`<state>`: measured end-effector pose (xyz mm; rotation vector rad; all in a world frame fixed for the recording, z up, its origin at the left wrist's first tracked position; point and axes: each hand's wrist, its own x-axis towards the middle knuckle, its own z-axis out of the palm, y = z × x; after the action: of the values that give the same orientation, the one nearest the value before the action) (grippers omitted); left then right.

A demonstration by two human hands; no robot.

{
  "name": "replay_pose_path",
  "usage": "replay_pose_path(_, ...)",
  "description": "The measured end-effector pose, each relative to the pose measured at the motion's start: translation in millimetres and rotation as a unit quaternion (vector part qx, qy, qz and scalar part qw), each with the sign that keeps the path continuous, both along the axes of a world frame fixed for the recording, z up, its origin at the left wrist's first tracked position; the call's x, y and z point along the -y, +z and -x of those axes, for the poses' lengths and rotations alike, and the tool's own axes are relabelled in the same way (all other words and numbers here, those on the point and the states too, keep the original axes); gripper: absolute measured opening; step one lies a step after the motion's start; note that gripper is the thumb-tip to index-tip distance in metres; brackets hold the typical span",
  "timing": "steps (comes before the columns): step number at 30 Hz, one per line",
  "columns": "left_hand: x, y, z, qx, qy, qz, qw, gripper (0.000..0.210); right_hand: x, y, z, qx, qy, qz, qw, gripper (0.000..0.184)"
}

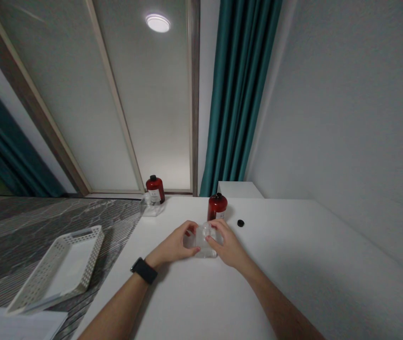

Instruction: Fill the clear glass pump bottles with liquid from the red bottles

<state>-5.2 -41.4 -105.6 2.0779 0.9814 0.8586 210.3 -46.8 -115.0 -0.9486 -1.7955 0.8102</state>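
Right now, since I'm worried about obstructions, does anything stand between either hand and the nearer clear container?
Nothing visible does: the left hand and right hand both touch the clear container; a red bottle stands beyond it.

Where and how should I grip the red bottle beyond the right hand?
Take the red bottle by its broad body, probably from the left: it stands upright, the right hand is in front, and the black cap lies right of it.

One bottle [156, 188] is standing at the table's [244, 307] far left corner behind a container [147, 208]; near the far edge, another bottle [217, 205] is standing behind a vessel [205, 246], left of a cap [240, 223].
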Motion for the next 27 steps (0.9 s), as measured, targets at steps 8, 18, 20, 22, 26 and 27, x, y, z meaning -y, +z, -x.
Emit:
replay_pose_path(8,-2.1,0.7,2.7,0.022,-0.019,0.043,0.999,0.046,-0.7,-2.4,4.3,0.0,0.027,0.023,0.999,0.02)
replay_pose_path(18,-2.7,-7.6,4.4,0.069,-0.031,0.06,0.995,0.048,5.0,-7.3,14.4,-0.007,-0.023,-0.005,1.0,0.018)
replay_pose_path(20,-2.1,-6.4,3.6,0.064,-0.027,0.046,0.997,0.047,5.6,-7.5,16.2,-0.007,-0.028,-0.008,1.0,0.016)
replay_pose_path(22,-1.7,-4.6,2.6,0.049,-0.013,0.036,0.998,0.046,5.0,-6.8,15.8,-0.003,-0.027,-0.008,1.0,0.016)
replay_pose_path(26,-1.8,-2.1,1.8,0.022,0.001,0.03,0.999,0.044,1.1,-3.7,5.9,0.008,-0.007,0.012,1.0,0.02)
replay_pose_path(27,-2.0,-1.9,2.0,0.021,0.002,0.032,0.999,0.044,0.2,-2.8,2.0,0.011,0.007,0.02,1.0,0.026)
